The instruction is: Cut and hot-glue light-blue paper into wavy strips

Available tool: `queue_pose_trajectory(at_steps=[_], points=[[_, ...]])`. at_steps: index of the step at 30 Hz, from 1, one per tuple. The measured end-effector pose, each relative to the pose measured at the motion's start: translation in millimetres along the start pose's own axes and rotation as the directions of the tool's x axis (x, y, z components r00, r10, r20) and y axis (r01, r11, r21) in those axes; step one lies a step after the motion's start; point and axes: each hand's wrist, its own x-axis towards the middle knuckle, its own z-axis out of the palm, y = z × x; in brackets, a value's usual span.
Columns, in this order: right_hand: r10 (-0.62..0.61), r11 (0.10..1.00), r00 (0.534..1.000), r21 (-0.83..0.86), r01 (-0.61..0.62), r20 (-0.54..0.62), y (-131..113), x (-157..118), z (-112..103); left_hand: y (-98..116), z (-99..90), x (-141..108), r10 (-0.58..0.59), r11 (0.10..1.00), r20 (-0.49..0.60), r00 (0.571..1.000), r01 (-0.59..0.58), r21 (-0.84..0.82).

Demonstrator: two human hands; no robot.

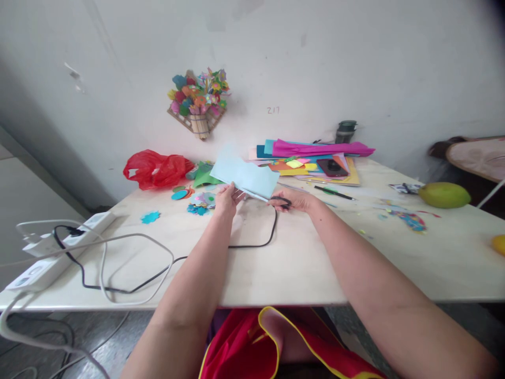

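A light blue sheet of paper [246, 173] is raised over the table, its upper right edge cut unevenly. My left hand [229, 198] pinches its lower left edge between thumb and fingers. My right hand [291, 201] is closed round the black handles of a pair of scissors [281, 202], at the sheet's lower right corner. The blades lie along the sheet's lower edge, and I cannot tell how far apart they are. Left of my left hand lie cut paper flowers [205, 200] and a blue paper disc [179, 195].
A red plastic bag [158, 169] lies at the back left. White power strips [59, 252] with looping cables cover the left side. Behind my right hand are coloured sheets [323, 148], a phone [332, 168] and a black pen [335, 192]. A green mango [444, 195] sits at right.
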Motion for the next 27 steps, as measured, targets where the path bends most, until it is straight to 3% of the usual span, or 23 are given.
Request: queue_pose_trajectory(at_steps=[23,27], points=[[-0.035,0.999,0.999,-0.016,0.036,0.028,8.8,5.8,-4.2,1.1,-0.4,0.7,-0.002,1.000,-0.043,0.999,0.002,-0.012],[-0.002,1.000,1.000,0.011,0.002,-0.009,3.6,2.1,-1.5,1.0,-1.2,2.2,-0.002,1.000,-0.054,0.999,0.001,-0.027]])
